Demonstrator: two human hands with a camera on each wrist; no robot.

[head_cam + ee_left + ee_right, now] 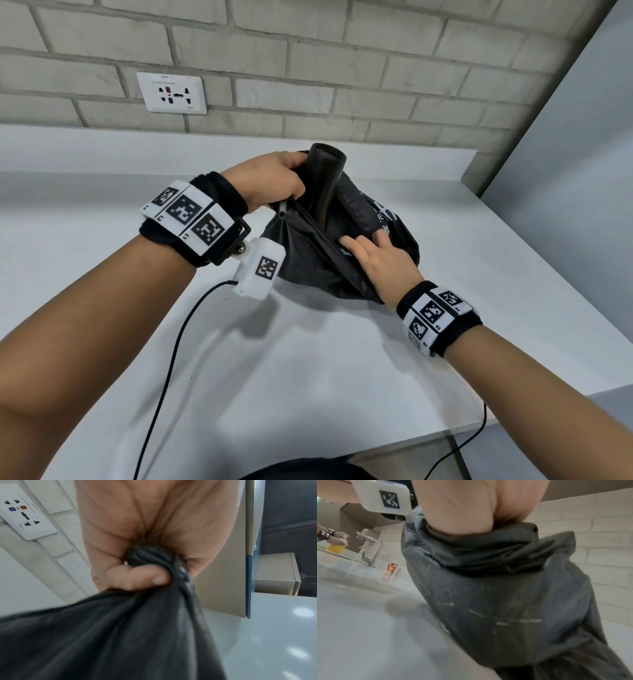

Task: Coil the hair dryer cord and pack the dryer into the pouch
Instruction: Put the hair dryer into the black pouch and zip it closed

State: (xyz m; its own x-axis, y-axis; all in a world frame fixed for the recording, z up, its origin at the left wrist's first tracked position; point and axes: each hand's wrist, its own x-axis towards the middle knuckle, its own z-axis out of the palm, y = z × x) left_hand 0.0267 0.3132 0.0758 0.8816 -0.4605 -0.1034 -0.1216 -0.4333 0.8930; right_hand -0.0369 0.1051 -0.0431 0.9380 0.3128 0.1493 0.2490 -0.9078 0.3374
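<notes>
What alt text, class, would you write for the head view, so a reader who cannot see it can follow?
A black hair dryer sticks nozzle-up out of an open black pouch on a white counter. The left hand grips the pouch's rim; the right hand reaches into its opening. A wall socket sits behind.

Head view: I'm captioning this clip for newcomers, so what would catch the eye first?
The black hair dryer sticks barrel-up out of the open black pouch at the middle of the white counter. The left hand grips the pouch's edge, while the right hand reaches into its mouth. A white wall socket sits on the brick wall behind.
</notes>
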